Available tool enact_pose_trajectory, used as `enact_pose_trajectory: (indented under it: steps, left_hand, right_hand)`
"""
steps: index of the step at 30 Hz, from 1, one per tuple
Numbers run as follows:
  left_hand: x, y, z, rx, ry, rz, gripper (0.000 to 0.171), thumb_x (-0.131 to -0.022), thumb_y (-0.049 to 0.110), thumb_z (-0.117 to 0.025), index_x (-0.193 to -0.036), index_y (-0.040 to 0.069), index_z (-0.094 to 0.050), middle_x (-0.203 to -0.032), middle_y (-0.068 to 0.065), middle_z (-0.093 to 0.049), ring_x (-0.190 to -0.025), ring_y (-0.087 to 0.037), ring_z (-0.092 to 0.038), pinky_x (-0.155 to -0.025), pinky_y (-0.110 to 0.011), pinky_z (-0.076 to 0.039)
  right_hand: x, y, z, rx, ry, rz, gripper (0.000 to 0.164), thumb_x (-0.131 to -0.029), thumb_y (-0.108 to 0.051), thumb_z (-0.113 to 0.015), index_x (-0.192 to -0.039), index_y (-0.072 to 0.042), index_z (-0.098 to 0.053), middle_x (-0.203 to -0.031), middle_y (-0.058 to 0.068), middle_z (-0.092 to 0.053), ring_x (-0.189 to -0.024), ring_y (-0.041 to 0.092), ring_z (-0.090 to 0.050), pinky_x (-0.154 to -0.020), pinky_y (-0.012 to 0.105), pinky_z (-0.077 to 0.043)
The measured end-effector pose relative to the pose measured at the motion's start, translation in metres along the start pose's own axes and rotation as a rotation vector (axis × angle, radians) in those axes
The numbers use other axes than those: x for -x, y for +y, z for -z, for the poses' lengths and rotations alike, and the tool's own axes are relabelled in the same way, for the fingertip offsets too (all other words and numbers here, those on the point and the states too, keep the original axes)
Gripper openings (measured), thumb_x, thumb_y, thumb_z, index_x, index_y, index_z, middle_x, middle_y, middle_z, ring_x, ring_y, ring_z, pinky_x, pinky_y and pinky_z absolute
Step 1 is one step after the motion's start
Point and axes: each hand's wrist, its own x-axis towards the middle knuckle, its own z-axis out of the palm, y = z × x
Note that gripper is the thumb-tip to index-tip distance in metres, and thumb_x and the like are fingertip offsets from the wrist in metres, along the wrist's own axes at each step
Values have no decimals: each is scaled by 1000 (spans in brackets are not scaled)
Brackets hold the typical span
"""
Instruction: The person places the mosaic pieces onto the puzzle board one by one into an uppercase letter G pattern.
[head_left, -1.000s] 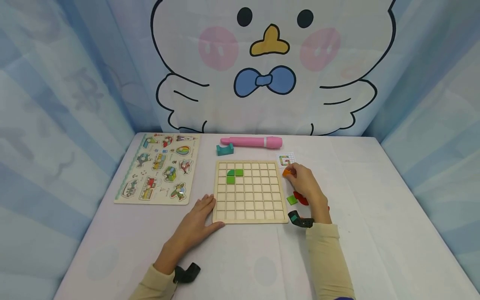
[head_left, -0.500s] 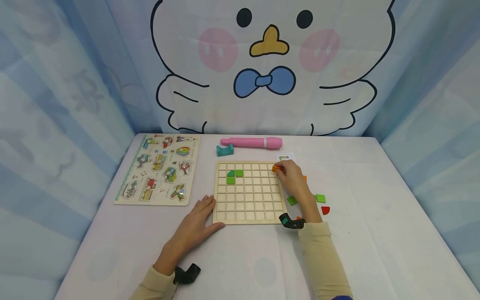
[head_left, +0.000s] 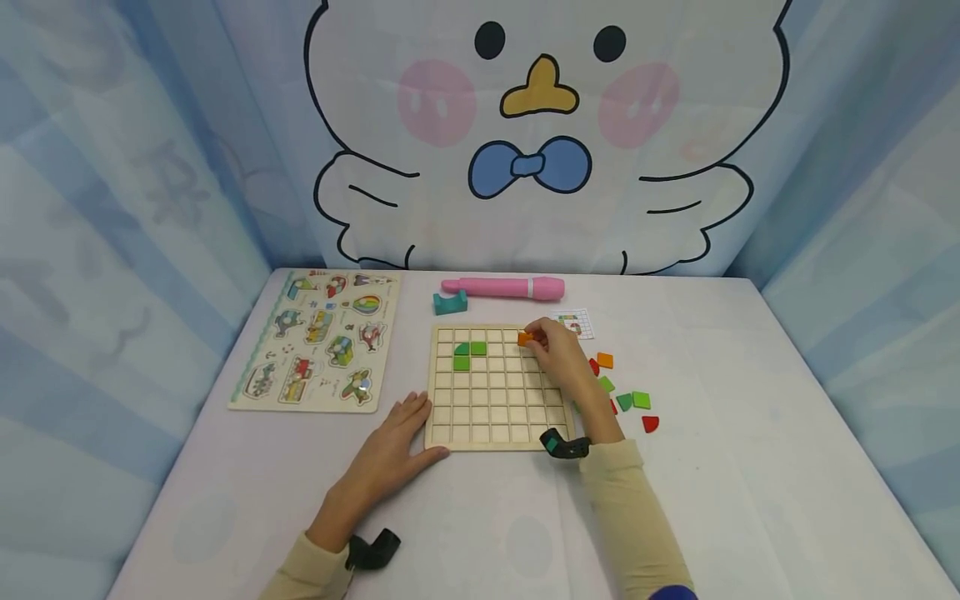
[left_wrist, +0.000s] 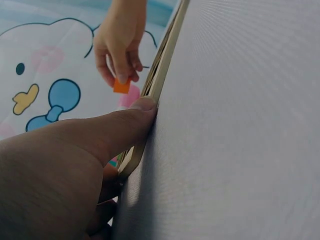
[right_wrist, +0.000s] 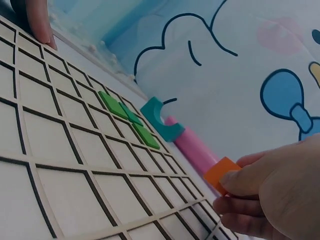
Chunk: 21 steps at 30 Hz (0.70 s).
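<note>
Thumb and fingers of the right hand [head_left: 558, 357] pinch an orange square [head_left: 524, 339] by its side, leaving most of the piece exposed, probably so that it can be lowered into a cell without the fingers getting in the way. It is over the far right part of the gridded board [head_left: 501, 415], tilted and apparently raised off the surface. At the board's near left corner rests the left hand [head_left: 393, 437], its long fingers together and its thumb spread apart along the near edge, likely to keep the light panel from sliding on the cloth-covered tabletop [head_left: 480, 517]. Thin raised strips, pale and wood-like, divide the board into shallow square cells; three of them hold two flat light-green squares [head_left: 478, 348] and a darker green piece with one rounded corner [head_left: 462, 348]. Loose pieces [head_left: 641, 401] in orange, green and red, some square and some curved, lie right of the board, presumably within easy reach of the right hand. A small printed card [head_left: 576, 323] sits just beyond, perhaps as a pattern to consult. Behind the board lie a smooth pink tube [head_left: 504, 288] and a teal block with a scooped-out curve [head_left: 450, 302]; a picture puzzle [head_left: 303, 393] with cut-out shapes lies to the left.
</note>
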Motion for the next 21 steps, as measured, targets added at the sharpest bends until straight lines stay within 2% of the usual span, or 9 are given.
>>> enact_pose_trajectory:
  steps: [7, 16, 21]
  left_hand:
    - [0, -1, -2, -6, 17, -7, 81, -88, 47, -74, -149, 2, -46, -160, -12, -40, -152, -30, -30, -126, -47, -27]
    - [0, -1, -2, -14, 21, -15, 80, -88, 46, -74, -149, 1, -46, -160, -13, -40, -152, -30, -30, -127, -46, -26]
    - [-1, -1, -2, -8, 28, -17, 79, -88, 44, -74, -148, 0, -47, -159, -14, -41, -152, -31, -31, -126, -47, -26]
  right_hand:
    - [-5, -6, -13, -5, -25, -6, 21, -101, -14, -61, -119, -4, -64, -109, 13, -68, -96, 25, -63, -87, 40, -57]
    - [-7, -10, -30, 8, -45, 3, 21, -100, -15, -61, -119, -6, -66, -110, 10, -69, -91, 22, -61, -81, 37, -56]
    - [-7, -12, -36, 43, -36, 37, 21, -100, -17, -62, -118, -7, -68, -108, 9, -69, -89, 21, -61, -80, 35, -55]
